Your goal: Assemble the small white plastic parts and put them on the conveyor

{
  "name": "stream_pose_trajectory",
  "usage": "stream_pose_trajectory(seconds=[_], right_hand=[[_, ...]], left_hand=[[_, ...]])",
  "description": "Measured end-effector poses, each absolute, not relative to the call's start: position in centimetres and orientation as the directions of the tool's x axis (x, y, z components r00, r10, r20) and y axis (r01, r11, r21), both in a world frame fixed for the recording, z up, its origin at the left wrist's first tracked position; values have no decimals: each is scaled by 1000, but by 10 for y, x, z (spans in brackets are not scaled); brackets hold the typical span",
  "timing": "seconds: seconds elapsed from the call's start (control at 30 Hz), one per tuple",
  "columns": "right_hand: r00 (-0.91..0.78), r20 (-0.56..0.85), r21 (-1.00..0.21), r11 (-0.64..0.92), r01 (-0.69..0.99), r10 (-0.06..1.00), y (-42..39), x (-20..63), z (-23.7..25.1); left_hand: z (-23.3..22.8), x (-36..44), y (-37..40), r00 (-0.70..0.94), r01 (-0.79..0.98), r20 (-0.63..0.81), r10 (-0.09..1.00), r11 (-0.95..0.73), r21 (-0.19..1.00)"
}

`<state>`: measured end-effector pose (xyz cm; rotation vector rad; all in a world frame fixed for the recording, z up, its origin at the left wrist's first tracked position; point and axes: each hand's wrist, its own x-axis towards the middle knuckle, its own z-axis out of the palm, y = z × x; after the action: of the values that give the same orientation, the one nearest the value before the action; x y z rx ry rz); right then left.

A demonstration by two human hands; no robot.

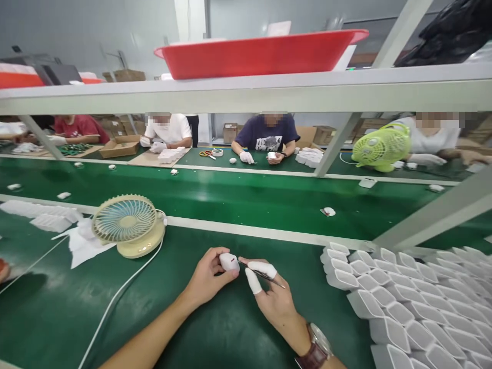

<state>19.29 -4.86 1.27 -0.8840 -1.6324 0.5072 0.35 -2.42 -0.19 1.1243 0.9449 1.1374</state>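
Note:
My left hand (205, 279) is closed around a small white plastic housing (228, 261), which has a narrow dark red slot or part on the face turned to me. In my right hand (277, 300), thumb and fingers pinch a pair of dark tweezers (262, 275). White covers sit on some of those fingertips. The tweezers' tips point at the housing, right beside it; whether they touch it, or hold something tiny, I cannot make out. Both hands are above the green table (215, 333).
Rows of open white housings (400, 302) stand on the right. A cream fan (128, 220) with a white cable (115, 302) is on the left. Beyond runs a green conveyor (238, 197) with scattered white parts. A shelf (246, 95) carrying a red tray (261, 56) spans overhead. Co-workers sit opposite.

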Motion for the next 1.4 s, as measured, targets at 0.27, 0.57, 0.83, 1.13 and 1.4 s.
stream_pose_trajectory(seconds=[0.27, 0.57, 0.83, 1.13, 1.4], right_hand=[[-112, 621, -719, 621, 314, 776, -50, 191, 14], [-172, 644, -675, 659, 332, 746, -51, 193, 15], [-244, 675, -609, 712, 348, 696, -48, 194, 14], [-136, 688, -635, 682, 363, 713, -50, 197, 15], [-407, 593, -251, 640, 726, 695, -27, 223, -5]], left_hand=[[0, 4, -26, 203, -126, -23, 979, 49, 991], [0, 4, -27, 207, -95, -14, 978, 35, 995], [1, 7, -28, 153, -96, -30, 988, 45, 994], [4, 7, -27, 183, -151, -90, 979, 118, 981], [-3, -6, -24, 177, 445, 306, 935, -354, 823]])
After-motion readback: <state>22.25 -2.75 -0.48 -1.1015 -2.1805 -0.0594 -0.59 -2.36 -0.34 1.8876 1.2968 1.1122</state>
